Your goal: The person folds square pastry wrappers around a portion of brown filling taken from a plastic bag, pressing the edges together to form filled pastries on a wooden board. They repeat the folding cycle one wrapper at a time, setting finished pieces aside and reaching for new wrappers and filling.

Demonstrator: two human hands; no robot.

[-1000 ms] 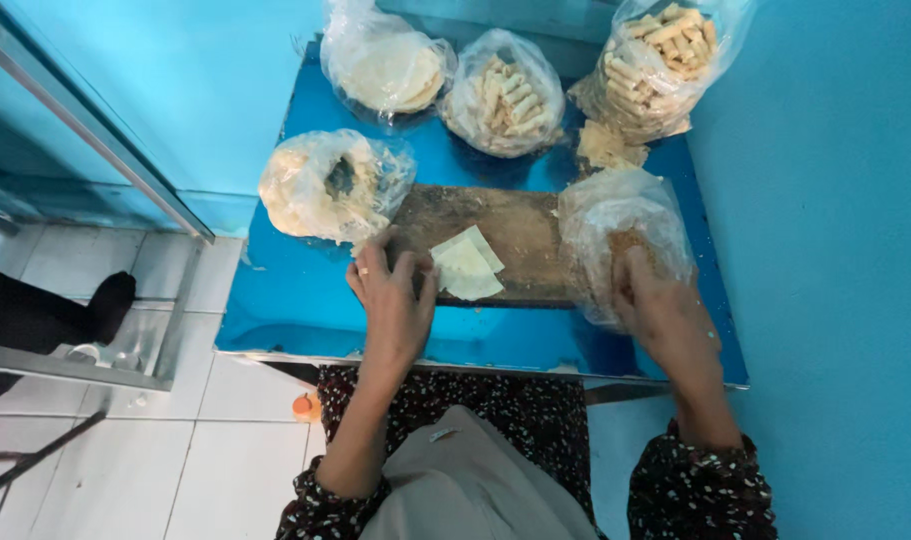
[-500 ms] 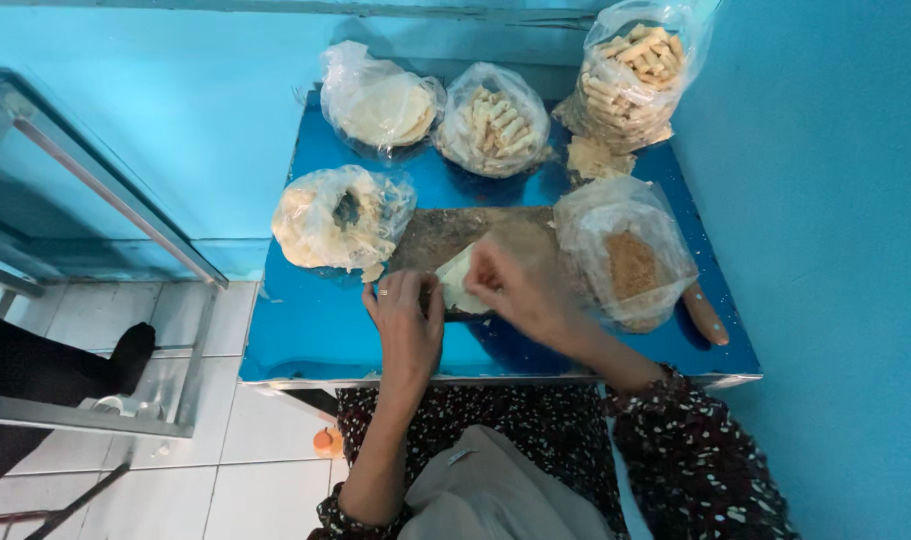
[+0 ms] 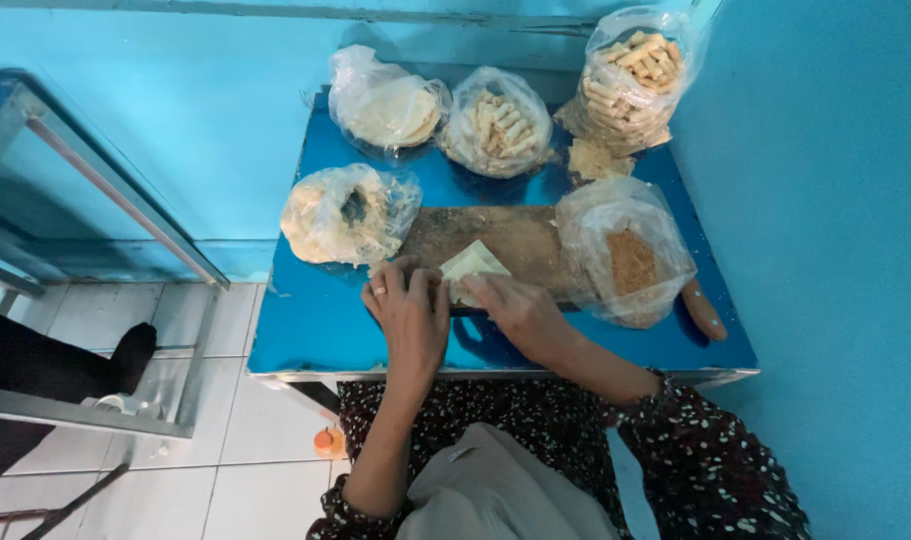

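**Two hands at a pale wrapper on a wooden board, blue table**

Left hand (image 3: 410,312): lies palm down at the near edge of the wooden board (image 3: 495,240), fingertips touching the left side of the pale wrapper (image 3: 471,268). A ring shows on one finger. Fingers bent lightly over the sheet; pressing rather than closed around it.

Right hand (image 3: 520,312): reaches in from the right, fingertips pinched on the lower right edge of the same wrapper.

Pale wrapper: a thin, cream-coloured folded sheet, pointed corner upward, lying on the board's near half, between the two hands.

Wooden board: long, brown, worn, lying across the middle of the blue table (image 3: 315,340). A rounded wooden handle (image 3: 702,310) sticks out at its right, from under a bag.

Bag of brown crumbs (image 3: 627,255): clear plastic, open, resting on the board's right end, just beside the right hand.

Bag of pale dough pieces (image 3: 347,212): clear plastic, left of the board, touching its corner.

Far row, along the blue wall: bag of flat round sheets (image 3: 390,105); bag of rolled sticks (image 3: 497,125); taller bag of rolled sticks (image 3: 630,75), with a few loose pale pieces (image 3: 595,160) at its foot.

Floor: white tiles (image 3: 225,440) to the left, a metal frame (image 3: 125,210) beside the table.
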